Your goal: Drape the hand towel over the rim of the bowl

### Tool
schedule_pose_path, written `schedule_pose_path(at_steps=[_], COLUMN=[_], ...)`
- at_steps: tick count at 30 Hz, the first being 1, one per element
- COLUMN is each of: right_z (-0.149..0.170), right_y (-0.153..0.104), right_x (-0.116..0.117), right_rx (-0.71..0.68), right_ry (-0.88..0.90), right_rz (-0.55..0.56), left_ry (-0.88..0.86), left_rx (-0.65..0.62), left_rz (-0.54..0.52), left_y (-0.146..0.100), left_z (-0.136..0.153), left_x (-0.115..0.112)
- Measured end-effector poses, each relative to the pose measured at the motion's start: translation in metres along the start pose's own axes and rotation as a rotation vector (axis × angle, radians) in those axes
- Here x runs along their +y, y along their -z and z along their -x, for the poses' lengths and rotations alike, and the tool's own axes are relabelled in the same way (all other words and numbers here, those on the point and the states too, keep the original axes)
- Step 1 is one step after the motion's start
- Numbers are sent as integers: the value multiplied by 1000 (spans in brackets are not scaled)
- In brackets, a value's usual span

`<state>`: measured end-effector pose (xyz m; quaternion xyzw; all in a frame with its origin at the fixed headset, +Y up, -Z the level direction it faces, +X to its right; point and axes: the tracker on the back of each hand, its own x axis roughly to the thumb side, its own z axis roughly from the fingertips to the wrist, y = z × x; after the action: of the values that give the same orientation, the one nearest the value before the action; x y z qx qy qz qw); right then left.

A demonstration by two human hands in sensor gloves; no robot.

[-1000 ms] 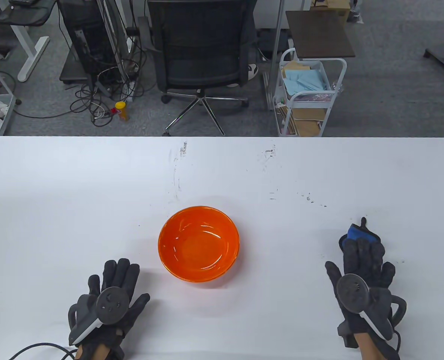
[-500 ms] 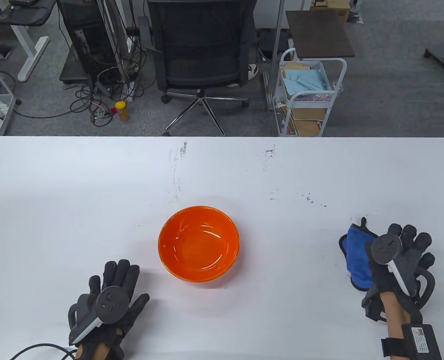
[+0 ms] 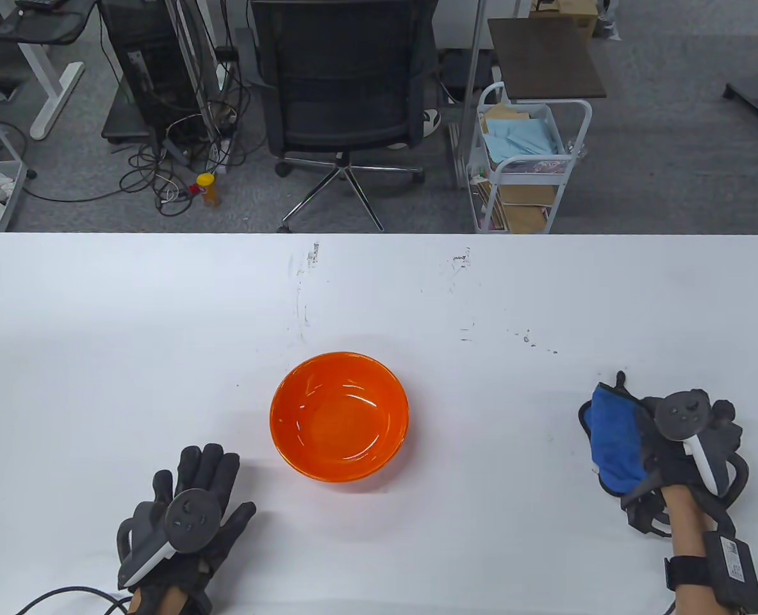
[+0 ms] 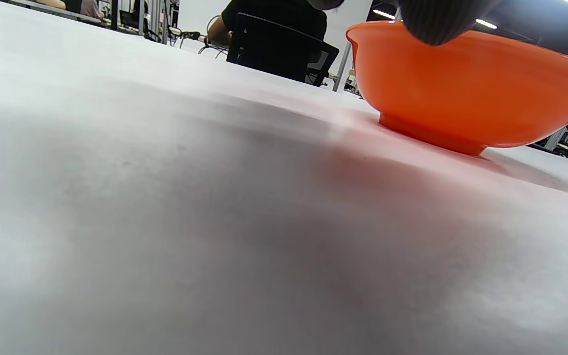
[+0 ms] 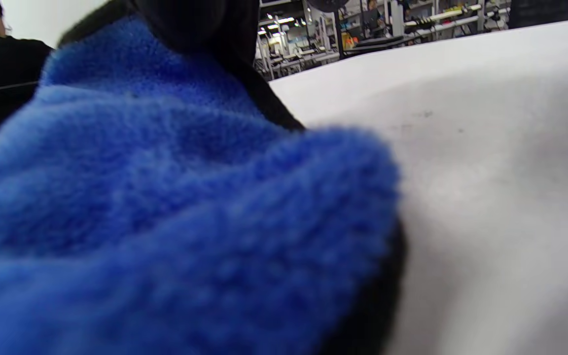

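Observation:
An orange bowl [image 3: 339, 416] stands upright and empty on the white table [image 3: 97, 333], near the middle front. It also fills the upper right of the left wrist view [image 4: 466, 93]. A blue hand towel [image 3: 614, 442] with a black edge lies bunched at the right. My right hand [image 3: 655, 451] is turned on its side against the towel's right edge and grips it. The towel fills the right wrist view [image 5: 165, 222], with a gloved finger [image 5: 200, 24] on top. My left hand [image 3: 215, 483] rests flat and empty on the table, left of and nearer than the bowl.
The table has scuff marks [image 3: 305, 282] at the back middle. Behind the far edge stand an office chair [image 3: 346, 96] and a white cart [image 3: 526, 160]. A cable [image 3: 65, 592] trails from my left wrist at the front edge.
My right hand moved from on top of the towel to its right side, rolled onto its edge and closed on the towel, which bunched up a little. My left hand and the bowl stayed still.

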<state>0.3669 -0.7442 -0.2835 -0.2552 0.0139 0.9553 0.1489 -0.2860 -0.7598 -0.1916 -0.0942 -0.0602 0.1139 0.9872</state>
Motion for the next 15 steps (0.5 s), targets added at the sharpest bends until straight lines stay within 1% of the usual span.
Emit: schedule_pose_path(at_steps=[3,9,12,15], right_z=[-5,-26,-40,-57], right_y=[-10,-38,-55,-75], right_x=[-11,-46,-64,-86], right_rx=[-39,-152,-192,-252], right_ry=[-6,-4,-27,-14], right_rz=[40,124,149,146], left_ry=[-2,-2,0,-5], left_rx=[1,-1,-3,0], left_rz=[-5,-18,-23,-30], left_y=[0,0,0,0], left_z=[0,0,0,1], left_x=[0,1,1,1])
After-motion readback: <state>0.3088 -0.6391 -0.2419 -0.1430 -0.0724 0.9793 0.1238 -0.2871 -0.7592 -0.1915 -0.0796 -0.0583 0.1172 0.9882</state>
